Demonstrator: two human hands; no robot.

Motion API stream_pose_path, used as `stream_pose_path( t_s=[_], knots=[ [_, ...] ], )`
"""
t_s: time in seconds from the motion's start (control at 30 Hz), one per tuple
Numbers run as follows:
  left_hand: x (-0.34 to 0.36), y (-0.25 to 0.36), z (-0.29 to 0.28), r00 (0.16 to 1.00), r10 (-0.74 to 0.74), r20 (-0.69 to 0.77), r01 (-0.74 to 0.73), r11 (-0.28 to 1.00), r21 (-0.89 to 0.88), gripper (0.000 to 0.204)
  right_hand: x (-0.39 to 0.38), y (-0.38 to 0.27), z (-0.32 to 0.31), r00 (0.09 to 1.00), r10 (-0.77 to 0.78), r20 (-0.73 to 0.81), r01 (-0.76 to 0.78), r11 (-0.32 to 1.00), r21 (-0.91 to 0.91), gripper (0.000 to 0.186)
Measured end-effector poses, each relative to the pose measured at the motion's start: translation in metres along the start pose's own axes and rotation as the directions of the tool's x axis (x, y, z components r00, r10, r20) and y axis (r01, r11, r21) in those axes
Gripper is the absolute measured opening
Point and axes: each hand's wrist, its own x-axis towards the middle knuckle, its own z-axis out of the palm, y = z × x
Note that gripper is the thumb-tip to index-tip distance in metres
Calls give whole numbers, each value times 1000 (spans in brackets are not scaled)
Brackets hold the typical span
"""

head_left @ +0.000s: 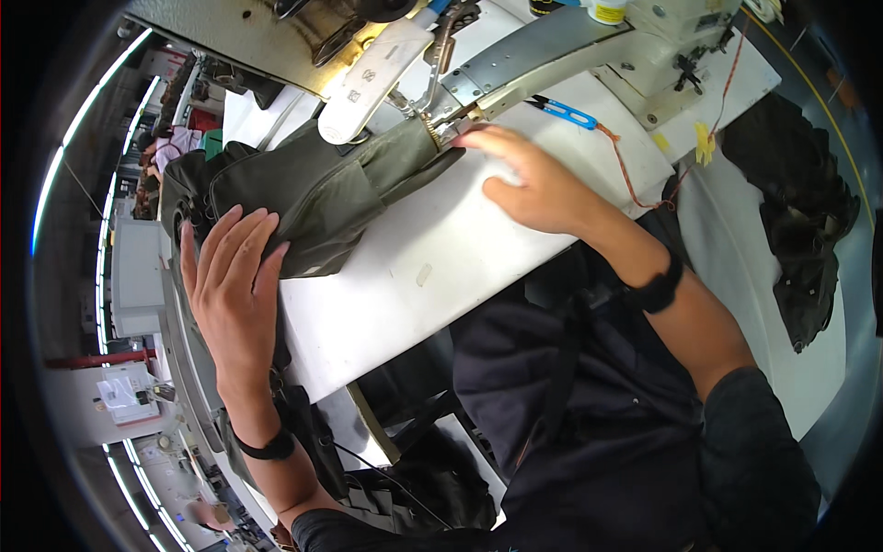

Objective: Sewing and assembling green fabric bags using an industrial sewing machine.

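Fabric (317, 198) (olive) under left hand (232, 296)

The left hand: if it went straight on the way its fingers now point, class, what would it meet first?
More of the dark cloth just ahead of the left hand; whether its fingers already touch it is hard to tell.

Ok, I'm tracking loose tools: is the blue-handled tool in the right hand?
No, the blue-handled tool lies on the white tabletop, apart from the right hand.
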Motion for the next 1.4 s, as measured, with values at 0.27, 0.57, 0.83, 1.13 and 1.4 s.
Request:
stream_pose_path(
  t_s=[0.27, 0.57, 0.83, 1.13, 1.4],
  knots=[
    [56, -48, -34, 988, -110, 106, 144, 901, -410, 20, 16, -22, -16, 837, 157, 524, -492, 636, 595, 40],
    [57, -61, 41, 471, 125, 873, 727, 507, -464, 26, -11, -65, -17, 636, 309, 707, -749, 25, 663, 92],
    [65, 33, 84, 980, 100, 175, 29, 789, -614, 29, -56, -64, 0, 756, 583, 297, -564, 350, 748, 40],
    [70, 66, 100, 939, -176, 296, 320, 131, -938, 14, -24, -35, 15, 869, 493, 33, -414, 690, 594, 29],
    [71, 70, 92, 919, -152, 363, 387, 177, -905, 23, -30, -32, 12, 846, 508, 161, -507, 675, 535, 26]
  ],
)
